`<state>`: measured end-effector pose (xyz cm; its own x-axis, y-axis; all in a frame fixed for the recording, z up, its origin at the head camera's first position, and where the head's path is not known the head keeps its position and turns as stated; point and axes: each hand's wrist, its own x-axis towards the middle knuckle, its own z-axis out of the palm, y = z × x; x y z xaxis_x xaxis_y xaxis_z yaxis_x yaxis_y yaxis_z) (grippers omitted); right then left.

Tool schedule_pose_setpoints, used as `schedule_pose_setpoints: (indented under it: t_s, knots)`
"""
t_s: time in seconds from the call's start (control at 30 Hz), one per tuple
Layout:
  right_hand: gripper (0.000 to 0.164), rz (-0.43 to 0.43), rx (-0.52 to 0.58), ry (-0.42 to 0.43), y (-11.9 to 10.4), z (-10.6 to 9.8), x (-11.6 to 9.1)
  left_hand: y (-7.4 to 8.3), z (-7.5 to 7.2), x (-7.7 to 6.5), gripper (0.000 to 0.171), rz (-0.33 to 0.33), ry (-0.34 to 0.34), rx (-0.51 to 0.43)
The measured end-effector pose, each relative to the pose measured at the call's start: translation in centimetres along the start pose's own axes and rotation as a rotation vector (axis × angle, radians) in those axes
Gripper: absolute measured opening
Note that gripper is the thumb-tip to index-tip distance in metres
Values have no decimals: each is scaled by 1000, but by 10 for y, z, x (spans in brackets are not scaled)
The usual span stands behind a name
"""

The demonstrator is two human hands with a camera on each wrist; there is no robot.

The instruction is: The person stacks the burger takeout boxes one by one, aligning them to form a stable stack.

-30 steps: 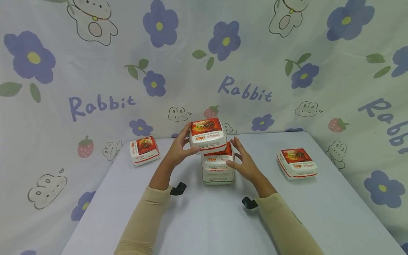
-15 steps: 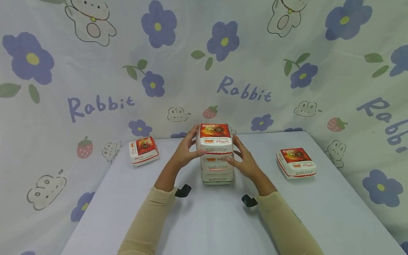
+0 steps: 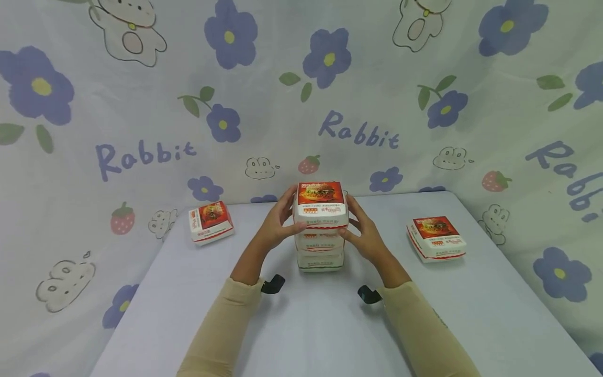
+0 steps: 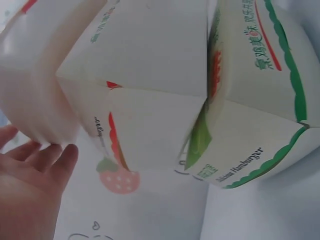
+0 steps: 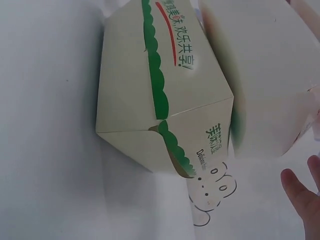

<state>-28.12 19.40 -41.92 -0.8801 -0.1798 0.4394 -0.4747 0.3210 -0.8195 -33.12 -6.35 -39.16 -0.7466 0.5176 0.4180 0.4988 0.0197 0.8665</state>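
Three burger boxes stand stacked at mid-table. The top box [image 3: 321, 205] has a red burger picture on its lid. Its left side is held by my left hand [image 3: 277, 226], thumb at the front and fingers behind. My right hand [image 3: 369, 238] is at the opposite side, its thumb by the front right corner and its fingers spread. In the right wrist view, the visible fingers [image 5: 295, 187] are fairly straight. Beneath are the middle box [image 4: 145, 65] with red trim and the bottom box [image 4: 260, 95] with green trim. The boxes partly hide both hands' fingertips.
One burger box [image 3: 211, 222] lies at the back left of the white table [image 3: 311, 335]. Another [image 3: 436, 238] lies to the right. A patterned cloth [image 3: 282, 104] hangs behind the table. Black wrist mounts [image 3: 273, 284] stick out near the sleeves.
My left hand has moved right with the top box, which was tilted above the stack and now sits level on it. My right hand has shifted slightly up to the top box's side.
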Motion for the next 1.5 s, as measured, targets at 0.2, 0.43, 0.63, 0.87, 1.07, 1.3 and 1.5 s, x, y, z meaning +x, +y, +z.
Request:
schedule_pose_setpoints:
  t_s: [0.2,0.43,0.63,0.87,1.07,1.3,1.5]
  knots:
    - [85,-7,3,22,20,4,-1,18,4,-7,95,10,-14,-37]
    - [83,-42,20,25,29,6,-4,-11,5,-6,98,36,5,-28]
    - [86,-42,21,37,31,7,-5,-17,7,-6,98,31,19,4]
    - [87,-22,27,28,32,8,-5,-17,8,-6,98,18,37,36]
    - [85,-20,39,16,32,9,-4,-20,7,-8,98,18,45,33]
    - [85,-15,49,-3,32,13,-4,-24,4,-12,97,16,51,17]
    - [84,10,41,6,29,15,-3,-24,5,-13,94,12,68,33]
